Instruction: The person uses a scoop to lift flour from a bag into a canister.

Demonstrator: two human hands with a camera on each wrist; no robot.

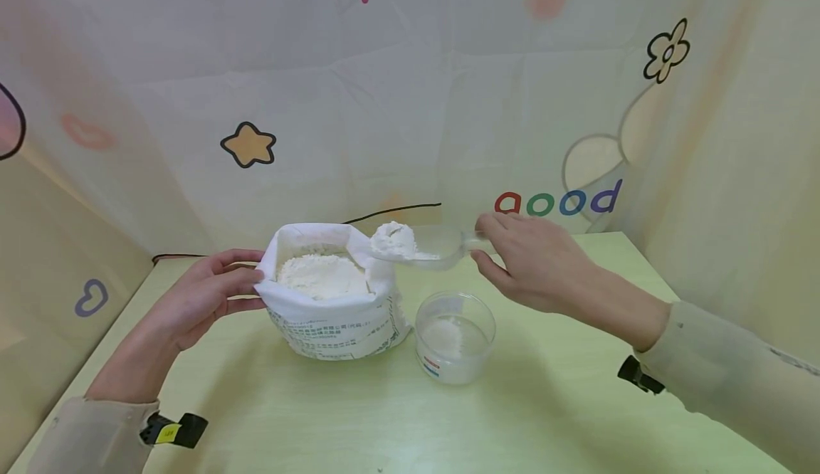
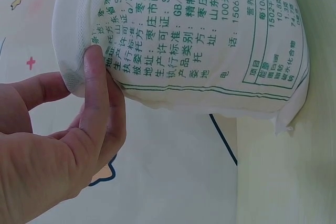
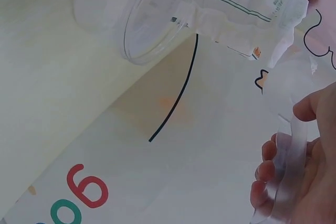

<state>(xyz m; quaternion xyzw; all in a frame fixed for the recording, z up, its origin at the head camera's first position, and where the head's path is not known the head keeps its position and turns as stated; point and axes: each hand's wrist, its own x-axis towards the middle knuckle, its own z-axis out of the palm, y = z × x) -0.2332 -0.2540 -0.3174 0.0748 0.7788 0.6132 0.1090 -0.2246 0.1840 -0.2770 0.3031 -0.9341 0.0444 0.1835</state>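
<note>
A white cloth flour bag [image 1: 333, 335] with green print stands with its top folded down, filled high with flour [image 1: 320, 275]. My left hand [image 1: 201, 296] pinches the bag's folded rim on the left side, thumb and fingers on either face of the cloth in the left wrist view. In my right hand [image 1: 541, 260], the fingers curl round the handle of a clear plastic scoop [image 1: 442, 246]. A heap of flour [image 1: 393, 239] lies in the scoop's front, level with the bag's right rim. Below the scoop sits a round clear tub [image 1: 456, 360] with some white powder inside.
The pale green table [image 1: 307, 417] carries the bag and tub side by side. Behind it hangs a printed curtain [image 1: 397, 118] with a star, hearts and coloured letters, which also closes off both sides.
</note>
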